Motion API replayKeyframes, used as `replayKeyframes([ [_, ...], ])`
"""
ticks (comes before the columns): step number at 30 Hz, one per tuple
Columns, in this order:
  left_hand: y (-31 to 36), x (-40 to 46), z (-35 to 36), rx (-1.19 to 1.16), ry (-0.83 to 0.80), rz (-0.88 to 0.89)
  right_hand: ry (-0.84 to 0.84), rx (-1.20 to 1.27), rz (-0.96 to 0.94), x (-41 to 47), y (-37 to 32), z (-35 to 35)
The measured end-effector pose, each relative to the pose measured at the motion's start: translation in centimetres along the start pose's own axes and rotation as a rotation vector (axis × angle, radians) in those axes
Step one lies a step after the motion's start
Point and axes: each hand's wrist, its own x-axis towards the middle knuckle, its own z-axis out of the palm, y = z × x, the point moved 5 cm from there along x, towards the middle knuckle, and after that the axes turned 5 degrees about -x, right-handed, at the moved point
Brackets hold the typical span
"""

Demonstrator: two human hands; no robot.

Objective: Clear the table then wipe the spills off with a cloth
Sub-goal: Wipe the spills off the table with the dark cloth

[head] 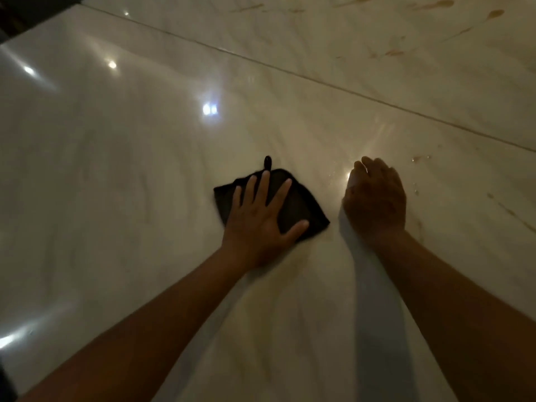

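A dark folded cloth (301,210) with a small loop at its far corner lies flat on the glossy white marble table (130,169). My left hand (261,216) presses down on it with fingers spread and straight. My right hand (375,198) rests on the bare table just right of the cloth, fingers relaxed and holding nothing. Brownish spill marks (493,14) streak the far right of the table. Small drops and a faint stain (419,159) sit just beyond my right hand, and another streak (510,211) lies to its right.
A straight seam (319,82) runs diagonally across the marble from upper left to right. The table's far left edge (37,27) borders a dark area. Bright light reflections dot the left half of the surface.
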Motion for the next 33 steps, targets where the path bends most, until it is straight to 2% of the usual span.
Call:
replayKeyframes([
  [5,-0.7,-0.2,-0.5,-0.05,-0.005,-0.134,0.076,0.22,0.007,-8.9,-3.7,-3.7],
  [10,0.1,-13.6,0.4,-0.072,0.024,-0.112,-0.003,0.26,0.068,-19.0,-4.7,-5.2],
  [13,-0.6,-22.6,1.4,-0.032,0.004,-0.068,-0.091,0.199,0.0,-23.1,-5.3,-5.0],
  [16,-3.4,-23.5,1.3,-0.001,-0.001,-0.051,-0.128,0.156,-0.049,-23.8,-5.3,-5.1],
  [20,-7.5,-18.8,0.0,-0.042,0.021,-0.346,-0.125,0.134,-0.08,-23.5,-5.3,-5.4],
  [22,-7.4,-18.7,0.4,-0.036,0.028,-0.415,-0.147,0.116,-0.092,-23.6,-5.4,-5.2],
  [25,-4.1,-23.0,1.1,-0.061,0.061,-0.349,-0.163,0.116,-0.095,-23.6,-5.5,-5.4],
  [29,1.7,-33.1,2.8,-0.069,0.062,-0.255,-0.191,0.156,-0.165,-25.5,-6.0,-6.5],
  [33,1.7,-36.1,3.6,-0.029,0.049,-0.188,-0.216,0.163,-0.316,-30.0,-6.4,-7.4],
])
